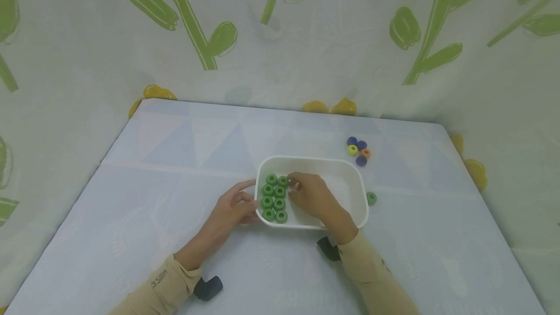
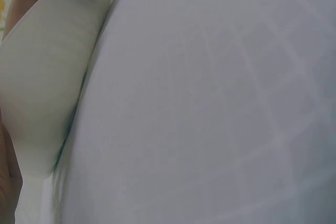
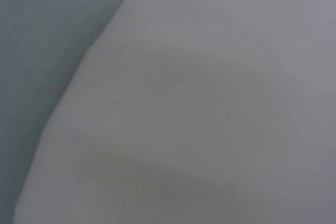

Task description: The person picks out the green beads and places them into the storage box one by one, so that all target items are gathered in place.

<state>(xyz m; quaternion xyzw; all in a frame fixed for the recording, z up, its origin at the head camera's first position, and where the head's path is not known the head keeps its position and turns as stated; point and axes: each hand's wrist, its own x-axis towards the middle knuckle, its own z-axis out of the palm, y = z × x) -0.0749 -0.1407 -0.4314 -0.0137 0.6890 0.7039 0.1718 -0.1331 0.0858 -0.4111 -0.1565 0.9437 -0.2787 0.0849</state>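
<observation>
A white tray [image 1: 332, 179] stands on the table, and its side wall [image 2: 47, 77] fills the left of the left wrist view. Several green beads [image 1: 279, 203] with holes lie in two columns at the tray's left end. My left hand [image 1: 229, 210] holds that end, thumb and fingers at the rim. Inside the tray is my right hand [image 1: 312, 196], its bent index fingertip at the top bead [image 1: 283, 181] of the inner column. A gap shows between its index finger and thumb. The right wrist view shows mostly a blurred pale surface.
Beyond the tray's far right corner lies a small cluster of blue, purple, yellow [image 1: 352, 149] and orange [image 1: 365, 153] beads. A single green bead [image 1: 371, 198] sits just outside the tray's right end. Leaf-patterned cloth [image 1: 306, 52] hangs behind the table.
</observation>
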